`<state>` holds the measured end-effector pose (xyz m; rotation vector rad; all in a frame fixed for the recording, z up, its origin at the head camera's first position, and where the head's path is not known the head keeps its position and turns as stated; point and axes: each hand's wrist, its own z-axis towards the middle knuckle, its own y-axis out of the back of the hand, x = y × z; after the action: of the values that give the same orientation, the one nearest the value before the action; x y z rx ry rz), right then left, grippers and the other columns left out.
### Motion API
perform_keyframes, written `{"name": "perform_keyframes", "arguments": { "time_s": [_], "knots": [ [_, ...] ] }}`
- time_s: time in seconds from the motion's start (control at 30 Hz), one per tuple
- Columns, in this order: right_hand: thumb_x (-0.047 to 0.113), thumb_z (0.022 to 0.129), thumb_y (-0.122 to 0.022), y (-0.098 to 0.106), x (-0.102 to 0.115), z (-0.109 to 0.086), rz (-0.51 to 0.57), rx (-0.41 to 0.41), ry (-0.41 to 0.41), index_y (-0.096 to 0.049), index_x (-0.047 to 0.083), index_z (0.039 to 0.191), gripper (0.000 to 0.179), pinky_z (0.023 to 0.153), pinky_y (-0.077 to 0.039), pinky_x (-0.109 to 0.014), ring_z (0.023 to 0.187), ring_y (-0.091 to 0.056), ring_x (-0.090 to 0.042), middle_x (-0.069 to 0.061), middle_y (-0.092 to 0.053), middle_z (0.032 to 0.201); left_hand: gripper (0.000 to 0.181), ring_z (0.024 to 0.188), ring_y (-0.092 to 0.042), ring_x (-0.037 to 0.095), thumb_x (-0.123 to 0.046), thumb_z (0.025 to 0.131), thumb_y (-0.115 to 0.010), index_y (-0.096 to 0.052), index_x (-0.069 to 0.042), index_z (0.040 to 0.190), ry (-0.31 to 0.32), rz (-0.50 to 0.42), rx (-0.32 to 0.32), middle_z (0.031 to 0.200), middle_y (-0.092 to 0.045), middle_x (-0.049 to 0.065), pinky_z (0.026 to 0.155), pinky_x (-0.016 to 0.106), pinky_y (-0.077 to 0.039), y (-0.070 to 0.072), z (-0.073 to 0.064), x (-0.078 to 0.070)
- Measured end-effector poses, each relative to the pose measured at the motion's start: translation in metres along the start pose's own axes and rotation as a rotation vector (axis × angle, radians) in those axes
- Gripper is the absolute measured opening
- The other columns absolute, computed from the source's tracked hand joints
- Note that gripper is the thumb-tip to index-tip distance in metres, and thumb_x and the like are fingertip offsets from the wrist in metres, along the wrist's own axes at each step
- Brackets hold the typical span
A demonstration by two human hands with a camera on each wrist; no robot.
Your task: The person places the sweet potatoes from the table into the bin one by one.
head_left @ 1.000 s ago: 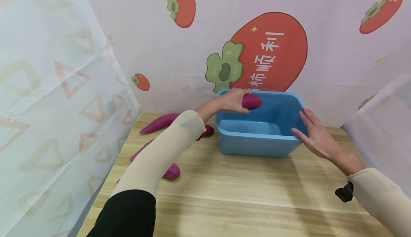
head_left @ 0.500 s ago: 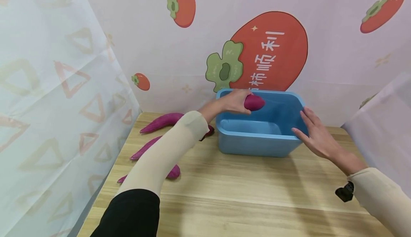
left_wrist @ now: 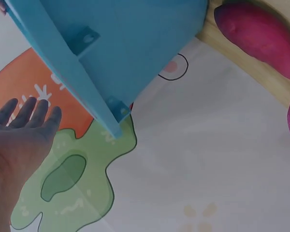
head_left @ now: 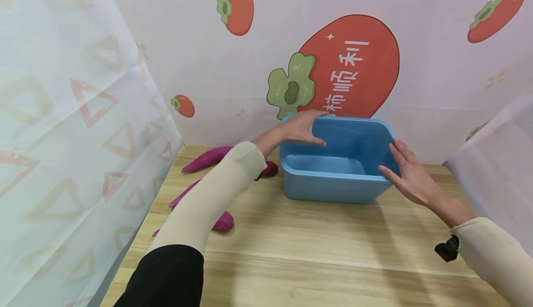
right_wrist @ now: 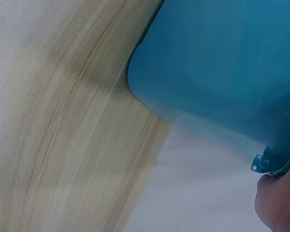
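A blue plastic bin (head_left: 333,189) stands at the back of the wooden table. Over its left end is my left hand (head_left: 297,130), thumb and fingers spread apart with nothing between them. In the left wrist view that hand (left_wrist: 19,135) shows straight fingers beside the bin's rim (left_wrist: 70,77). My right hand (head_left: 410,173) rests on the bin's right front corner with its fingers extended. Purple sweet potatoes lie on the table left of the bin, one (head_left: 269,169) close to its side and another (head_left: 224,222) nearer me. No sweet potato shows in the visible part of the bin's inside.
Further sweet potatoes (head_left: 207,160) lie partly hidden behind my left sleeve (head_left: 208,200). A printed cloth (head_left: 250,76) hangs behind the table (head_left: 316,251), and another cloth (head_left: 79,113) lines the left side. A small black device sits at my right wrist.
My left hand has let go of a purple sweet potato over the bin, and its fingers have spread. The sweet potato is out of sight now. My right hand stays on the bin.
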<state>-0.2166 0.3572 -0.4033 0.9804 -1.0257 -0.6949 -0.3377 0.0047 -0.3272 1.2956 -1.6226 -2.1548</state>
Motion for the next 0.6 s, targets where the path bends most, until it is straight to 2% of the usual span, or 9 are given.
{"name": "perform_keyframes", "arguments": {
  "time_s": [0.2,0.4,0.6],
  "knots": [
    [0.039,0.108,-0.054,-0.001,-0.001,0.001,0.002,-0.003,0.0,-0.016,-0.006,0.166,0.082,0.119,-0.013,-0.078,0.161,-0.004,-0.049,-0.027,-0.007,0.175,0.096,0.154,-0.036,0.028,-0.039,0.089,-0.082,-0.033,-0.005,0.165,0.001,0.015,-0.018,0.167,-0.04,0.012,0.125,0.048,-0.034,0.005,-0.004,0.0],
    [0.039,0.108,-0.054,-0.001,-0.002,0.001,0.003,0.001,-0.001,-0.016,-0.006,0.166,0.082,0.119,-0.013,-0.078,0.16,-0.005,-0.05,-0.028,-0.008,0.174,0.098,0.153,-0.038,0.027,-0.038,0.087,-0.084,-0.033,-0.008,0.165,-0.012,-0.021,-0.043,0.167,-0.041,0.012,0.122,0.05,-0.038,0.008,-0.006,0.004],
    [0.039,0.108,-0.054,0.0,0.0,0.0,0.003,0.002,-0.005,-0.016,-0.005,0.166,0.083,0.118,-0.016,-0.08,0.161,-0.005,-0.05,-0.027,-0.008,0.175,0.1,0.155,-0.035,0.028,-0.039,0.087,-0.084,-0.031,-0.007,0.166,0.01,-0.025,-0.068,0.168,-0.038,0.012,0.124,0.051,-0.035,0.02,-0.013,0.008]
  ]
}}
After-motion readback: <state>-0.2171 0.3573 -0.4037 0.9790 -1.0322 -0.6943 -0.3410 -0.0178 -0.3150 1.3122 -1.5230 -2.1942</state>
